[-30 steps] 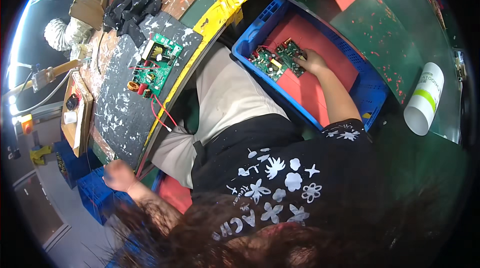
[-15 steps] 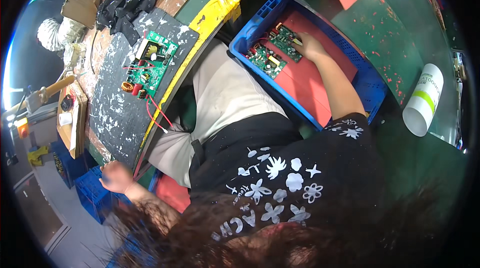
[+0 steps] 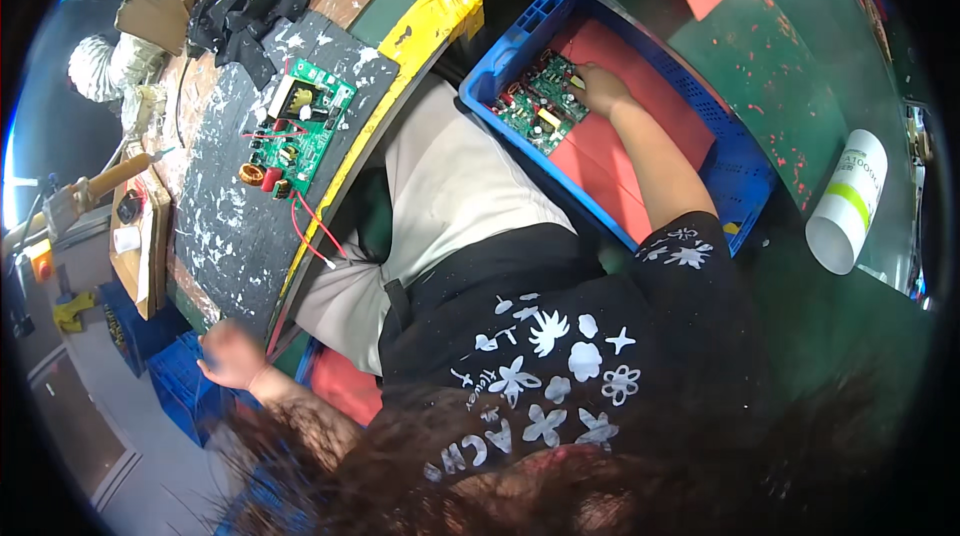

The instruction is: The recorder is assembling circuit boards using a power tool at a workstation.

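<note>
While my right hand (image 3: pixel 598 88) pinches the board (image 3: pixel 540 103) at the crate's (image 3: pixel 745 176) near-left corner and my left hand (image 3: pixel 232 356) hangs spread below the worktop (image 3: pixel 235 236), I judge a loose grip could drop it.

There is one view, from a wide fisheye camera worn on the person's head. It looks steeply down over the person's own hair and black printed shirt (image 3: pixel 560 366) onto the lap and the work area around it. The picture is upright; its left is the person's left. Straight edges bend near the round black rim. The dark work board (image 3: pixel 250 206) with a green circuit board (image 3: pixel 298 124) lies to the upper left, fairly near. The blue crate (image 3: pixel 745 176) sits to the upper right, where the right hand (image 3: pixel 598 88) reaches in. The left hand (image 3: pixel 232 356) shows low at the left, blurred. No second view overlaps it.
</note>
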Tool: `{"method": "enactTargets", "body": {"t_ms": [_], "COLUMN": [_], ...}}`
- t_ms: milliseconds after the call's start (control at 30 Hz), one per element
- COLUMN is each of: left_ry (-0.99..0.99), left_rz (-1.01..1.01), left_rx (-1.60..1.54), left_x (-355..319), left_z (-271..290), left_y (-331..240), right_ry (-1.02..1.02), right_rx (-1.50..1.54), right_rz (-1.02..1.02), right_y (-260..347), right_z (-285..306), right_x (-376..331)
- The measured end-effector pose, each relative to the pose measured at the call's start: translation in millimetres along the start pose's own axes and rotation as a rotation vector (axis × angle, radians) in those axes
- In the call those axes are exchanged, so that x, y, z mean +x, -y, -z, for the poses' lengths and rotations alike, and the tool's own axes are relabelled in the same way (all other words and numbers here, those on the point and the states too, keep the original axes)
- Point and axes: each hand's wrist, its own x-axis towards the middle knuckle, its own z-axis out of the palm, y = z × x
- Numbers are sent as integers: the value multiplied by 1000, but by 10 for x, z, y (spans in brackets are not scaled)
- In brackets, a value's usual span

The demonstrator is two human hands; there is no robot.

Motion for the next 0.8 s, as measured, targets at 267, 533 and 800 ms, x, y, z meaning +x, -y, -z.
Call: {"method": "enactTargets", "body": {"t_ms": [267, 533, 800], "left_ry": [-57, -41, -6], "left_rz": [-23, -22, -8], "left_rx": [18, 18, -40], "left_x": [3, -15, -4], "left_z": [-58, -45, -22], "left_y": [28, 26, 36], "right_ry": [37, 6, 0], "right_rx": [-18, 26, 35], "right_rz": [23, 79, -14], "right_y": [5, 26, 66], "right_z": [5, -30, 5], "right_x": [23, 21, -11]}}
